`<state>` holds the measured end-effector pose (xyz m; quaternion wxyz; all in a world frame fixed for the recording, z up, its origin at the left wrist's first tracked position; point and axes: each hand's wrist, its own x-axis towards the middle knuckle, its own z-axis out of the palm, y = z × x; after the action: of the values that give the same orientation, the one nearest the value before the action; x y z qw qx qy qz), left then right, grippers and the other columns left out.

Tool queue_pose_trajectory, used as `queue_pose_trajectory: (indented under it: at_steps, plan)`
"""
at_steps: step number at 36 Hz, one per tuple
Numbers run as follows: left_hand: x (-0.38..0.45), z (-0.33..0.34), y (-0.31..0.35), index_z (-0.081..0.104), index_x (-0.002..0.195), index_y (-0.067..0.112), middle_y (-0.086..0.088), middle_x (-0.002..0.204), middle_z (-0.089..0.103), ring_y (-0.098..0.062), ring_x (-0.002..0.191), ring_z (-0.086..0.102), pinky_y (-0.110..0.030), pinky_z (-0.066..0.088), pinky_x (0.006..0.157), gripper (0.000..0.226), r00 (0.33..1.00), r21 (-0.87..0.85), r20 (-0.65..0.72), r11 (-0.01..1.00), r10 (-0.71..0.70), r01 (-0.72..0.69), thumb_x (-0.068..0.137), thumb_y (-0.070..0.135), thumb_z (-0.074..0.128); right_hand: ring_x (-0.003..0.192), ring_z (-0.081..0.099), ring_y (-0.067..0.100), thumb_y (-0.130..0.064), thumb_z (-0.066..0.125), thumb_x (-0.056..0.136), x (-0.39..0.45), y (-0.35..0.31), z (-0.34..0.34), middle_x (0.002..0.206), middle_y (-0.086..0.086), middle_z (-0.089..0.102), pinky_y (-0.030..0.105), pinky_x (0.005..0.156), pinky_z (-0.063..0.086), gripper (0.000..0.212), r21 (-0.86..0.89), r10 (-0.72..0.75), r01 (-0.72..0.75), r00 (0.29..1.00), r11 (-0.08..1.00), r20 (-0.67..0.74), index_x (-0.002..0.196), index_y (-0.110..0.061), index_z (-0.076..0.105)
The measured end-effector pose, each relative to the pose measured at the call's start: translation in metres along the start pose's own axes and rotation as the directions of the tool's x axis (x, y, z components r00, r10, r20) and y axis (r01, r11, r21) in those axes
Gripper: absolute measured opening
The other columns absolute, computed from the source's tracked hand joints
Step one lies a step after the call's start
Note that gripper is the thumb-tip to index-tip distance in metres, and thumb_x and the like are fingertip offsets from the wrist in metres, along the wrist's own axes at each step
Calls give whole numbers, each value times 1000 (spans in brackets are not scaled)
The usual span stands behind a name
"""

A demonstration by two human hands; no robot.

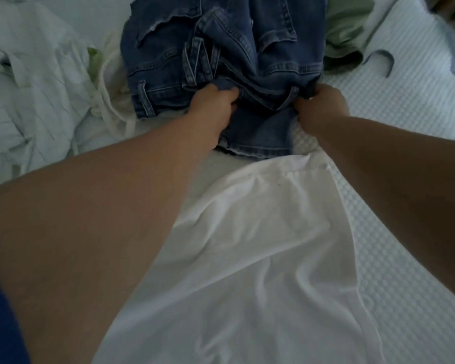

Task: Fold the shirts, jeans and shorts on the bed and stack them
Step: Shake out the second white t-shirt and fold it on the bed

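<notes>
Both hands are bunched into fistfuls of the same crumpled blue denim garment [221, 61]: the left hand [216, 101] has its fingers curled into a fold near what looks like the waistband, and the right hand [323, 101] clamps the cloth just beside a belt loop, with the two well apart across the garment's width. The denim lies heaped at the far middle of the bed, its waistband edge toward the person and the rest piled away, so its long axis seems to run from near to far, though the crumpling hides whether it is jeans or shorts. A frayed hem shows just below the hands. The step in hand appears to be taking this piece from the pile; the next move likely calls for lifting and shaking it out flat before any fold. Nearer the person a smooth white cotton garment [247, 258] lies spread on the pale waffle-textured bedcover [405, 127]. Off to the left sits rumpled pale striped cloth [37, 88], and a sage green garment [347, 30] lies behind the denim.
</notes>
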<state>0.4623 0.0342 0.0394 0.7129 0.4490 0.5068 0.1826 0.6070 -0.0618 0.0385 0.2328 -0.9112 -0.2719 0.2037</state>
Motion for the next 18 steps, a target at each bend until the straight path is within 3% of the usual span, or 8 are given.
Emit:
queue_pose_trajectory:
  at_steps: [2,5,9,11,14,16,18]
  plan:
    - [-4,-3,-8,47,125,7,-6,113,56,-18,95,59,-18,51,59,34,999,15,38,1000,-13,13,92,13,57,109,54,34,-27,49,92,-1,4,5,121,16,59,31,78,37,37,-3,15,-15,999,1000,44,123,-8,55]
    - [-11,-13,-24,53,109,10,-7,108,63,-19,87,64,-27,53,68,23,994,303,1,947,110,-105,87,9,61,102,57,32,-42,49,89,-7,16,7,113,14,62,33,76,42,45,68,44,-48,997,996,63,118,-9,58]
    - [-35,-53,-45,57,102,24,10,82,56,-4,72,52,-18,39,62,20,961,743,54,632,273,-221,83,18,60,95,56,24,-63,53,79,-29,39,5,115,7,59,28,68,39,66,95,94,-99,994,991,60,121,-13,56]
    - [-49,-81,-55,58,97,29,14,85,55,-3,74,51,-17,37,64,17,971,854,114,478,212,-205,84,17,57,95,50,20,-59,61,77,-45,50,2,116,3,54,31,74,41,63,5,63,-65,988,998,141,124,-18,52]
    - [-66,-124,-58,59,106,27,9,99,55,-11,89,50,-24,36,78,25,979,946,178,257,97,-197,83,18,58,106,49,24,-50,68,75,-60,57,-1,117,3,53,38,89,43,56,-224,-18,79,965,971,262,121,-22,55]
    - [-75,-147,-53,54,105,30,8,101,53,-12,89,50,-27,35,77,30,983,968,183,175,-11,-178,78,20,61,111,48,29,-41,69,76,-62,55,-4,114,5,53,43,94,41,45,-319,-37,137,953,938,301,115,-22,58]
    - [-84,-164,-48,46,102,35,10,101,50,-13,90,49,-29,36,76,33,975,980,183,100,-128,-170,76,26,65,111,47,31,-35,70,77,-61,51,-9,106,5,52,39,90,39,41,-382,-42,182,937,906,347,114,-19,61]
